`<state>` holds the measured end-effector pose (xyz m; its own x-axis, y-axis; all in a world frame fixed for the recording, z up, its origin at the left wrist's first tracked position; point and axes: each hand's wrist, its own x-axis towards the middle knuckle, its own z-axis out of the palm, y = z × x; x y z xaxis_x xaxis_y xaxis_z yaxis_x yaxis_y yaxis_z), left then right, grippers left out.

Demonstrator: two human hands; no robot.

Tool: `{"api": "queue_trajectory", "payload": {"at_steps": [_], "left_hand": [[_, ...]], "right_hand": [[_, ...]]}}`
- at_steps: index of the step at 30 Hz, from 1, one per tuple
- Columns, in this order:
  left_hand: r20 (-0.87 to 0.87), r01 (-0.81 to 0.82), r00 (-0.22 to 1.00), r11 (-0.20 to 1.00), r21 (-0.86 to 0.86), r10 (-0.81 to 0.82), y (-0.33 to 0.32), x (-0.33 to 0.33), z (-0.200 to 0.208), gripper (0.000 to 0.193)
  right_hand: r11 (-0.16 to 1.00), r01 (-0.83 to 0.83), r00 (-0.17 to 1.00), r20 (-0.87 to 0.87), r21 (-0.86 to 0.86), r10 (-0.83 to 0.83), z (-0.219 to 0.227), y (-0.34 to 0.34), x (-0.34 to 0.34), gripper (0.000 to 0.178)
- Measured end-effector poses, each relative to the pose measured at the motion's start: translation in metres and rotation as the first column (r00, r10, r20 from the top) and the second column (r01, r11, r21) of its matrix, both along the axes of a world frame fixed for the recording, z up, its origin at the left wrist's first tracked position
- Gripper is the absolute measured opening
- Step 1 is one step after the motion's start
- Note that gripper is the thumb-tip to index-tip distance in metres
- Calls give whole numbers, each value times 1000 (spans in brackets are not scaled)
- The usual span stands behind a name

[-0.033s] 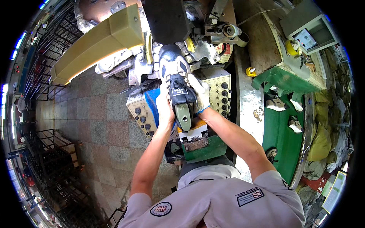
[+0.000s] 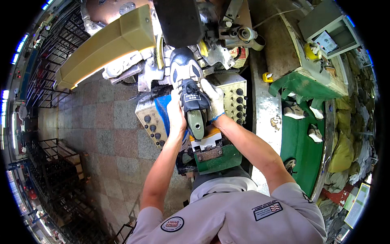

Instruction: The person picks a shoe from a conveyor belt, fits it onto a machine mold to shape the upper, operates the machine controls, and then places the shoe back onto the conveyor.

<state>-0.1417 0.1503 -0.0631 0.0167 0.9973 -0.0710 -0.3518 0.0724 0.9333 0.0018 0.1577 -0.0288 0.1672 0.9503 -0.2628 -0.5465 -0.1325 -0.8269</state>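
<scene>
A dark-and-light shoe upper (image 2: 186, 72) is stretched over a green shoe last (image 2: 196, 125), its toe pointing away from me into a machine's metal jaws (image 2: 166, 67). Black laces and a dark tongue lie along its top. My left hand (image 2: 176, 114) wraps the left side of the shoe near the heel end. On the opposite side, my right hand (image 2: 214, 99), in a white glove with a blue cuff, grips the shoe beside the laces. The shoe's underside is hidden, as are some fingertips.
Control panels with black knobs (image 2: 239, 101) flank the shoe. A long tan machine guard (image 2: 105, 46) reaches out at left, and a dark block (image 2: 177, 22) hangs above the toe. At right, several shoes lie on a green conveyor (image 2: 298, 140). Black racks (image 2: 53, 179) stand at far left.
</scene>
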Motion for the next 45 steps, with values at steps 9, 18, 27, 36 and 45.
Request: {"api": "queue_trajectory", "payload": {"at_steps": [9, 18, 27, 36, 45], "left_hand": [[-906, 76, 390, 986, -146, -164, -160, -41, -125, 89], [-976, 158, 72, 969, -191, -204, -190, -17, -174, 92], [-716, 126, 414, 815, -566, -562, -147, -57, -133, 89], [-430, -2, 852, 819, -574, -299, -213, -111, -82, 48], [-540, -348, 836, 858, -378, 101, -321, -87, -20, 42]], "right_hand": [[994, 45, 991, -120, -97, -56, -46, -93, 105, 48], [961, 146, 988, -7, -233, -152, -42, -167, 140, 45], [984, 5, 988, -149, -176, -32, -34, -158, 150, 54], [987, -88, 956, -288, -131, 47, -14, -166, 128, 47], [985, -118, 977, -190, -127, 93, 4, -165, 161, 49]]}}
